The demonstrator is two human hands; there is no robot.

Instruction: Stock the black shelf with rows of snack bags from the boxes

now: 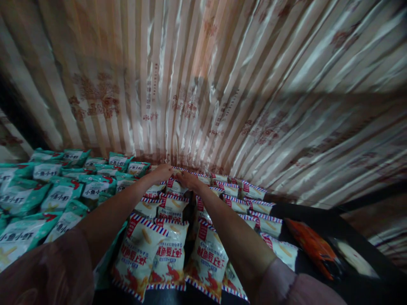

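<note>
Both arms reach forward over rows of white snack bags (170,254) with red print and red-and-blue striped edges. My left hand (163,173) is at the back of the rows, its fingers bent and pointing right. Close beside it, my right hand (187,179) reaches in from the right, at the top of a white bag (175,187) in the back row. Both sets of fingers are small and dark here, and what they hold, if anything, cannot be made out.
Teal snack bags (59,194) fill the left side in rows. An orange packet (313,245) and a pale packet (356,257) lie on the black surface (286,206) at the right. Behind everything hangs a pleated, shiny printed curtain (190,84).
</note>
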